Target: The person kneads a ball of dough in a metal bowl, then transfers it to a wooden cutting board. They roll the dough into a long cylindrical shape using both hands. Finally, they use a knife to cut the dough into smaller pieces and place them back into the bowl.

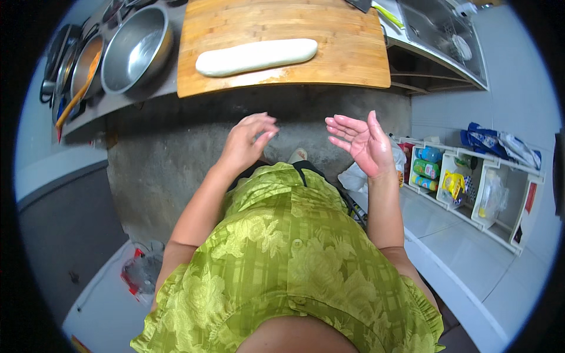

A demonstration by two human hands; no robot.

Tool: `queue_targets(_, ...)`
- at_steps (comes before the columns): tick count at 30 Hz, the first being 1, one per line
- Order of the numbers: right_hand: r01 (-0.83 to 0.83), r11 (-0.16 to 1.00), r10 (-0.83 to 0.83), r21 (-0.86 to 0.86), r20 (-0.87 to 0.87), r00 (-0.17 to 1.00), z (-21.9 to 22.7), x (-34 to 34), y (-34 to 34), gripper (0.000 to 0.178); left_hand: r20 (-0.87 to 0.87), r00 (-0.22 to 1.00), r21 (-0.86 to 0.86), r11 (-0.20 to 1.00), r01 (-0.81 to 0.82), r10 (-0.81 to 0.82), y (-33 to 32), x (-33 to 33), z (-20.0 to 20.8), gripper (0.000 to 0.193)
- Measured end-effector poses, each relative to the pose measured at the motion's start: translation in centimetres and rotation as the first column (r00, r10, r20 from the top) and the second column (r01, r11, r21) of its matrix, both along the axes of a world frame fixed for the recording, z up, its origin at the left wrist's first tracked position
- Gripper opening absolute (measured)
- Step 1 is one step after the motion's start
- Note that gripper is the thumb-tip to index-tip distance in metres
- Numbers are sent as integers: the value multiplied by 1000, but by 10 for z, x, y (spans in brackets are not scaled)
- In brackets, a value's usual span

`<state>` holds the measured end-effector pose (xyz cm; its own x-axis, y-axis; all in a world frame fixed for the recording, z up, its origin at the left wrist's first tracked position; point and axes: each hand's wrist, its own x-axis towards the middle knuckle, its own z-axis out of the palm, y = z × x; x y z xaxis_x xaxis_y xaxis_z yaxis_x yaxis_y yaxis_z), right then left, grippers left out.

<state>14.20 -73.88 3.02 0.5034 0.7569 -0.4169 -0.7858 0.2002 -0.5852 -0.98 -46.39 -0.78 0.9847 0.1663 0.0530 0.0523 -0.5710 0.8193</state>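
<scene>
Dough on the board, both hands held below it

The dough log [256, 57] lies on the cutting board [353, 59], at 12 o'clock from the hands. The left hand [247, 142] and the right hand [364, 143] are side by side, apart from each other and well below the board. At 10 o'clock from the board's middle stands a bowl [136, 50], with pans [76, 65] further left. At 2 o'clock is the sink [441, 29]. At 3 o'clock from the right hand is a shelf rack [471, 182] holding bottles [426, 167].
</scene>
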Motion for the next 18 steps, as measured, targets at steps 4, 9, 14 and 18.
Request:
queue_targets(4,-100,994,99,52,23,995,18,-8,4,85,1,993,-321,940,-115,122,-35,14,20,10)
queue_targets(9,-228,973,225,31,63,972,31,-11,8,87,-14,994,-434,895,-102,106,-52,7,31,24)
queue_targets(14,-314,949,313,0,103,944,31,-14,15,86,27,996,-390,918,-71,89,-70,1,42,39)
queue_targets(18,-350,936,352,-41,114,929,27,-17,20,84,64,990,-433,898,-82,122,-76,4,49,35)
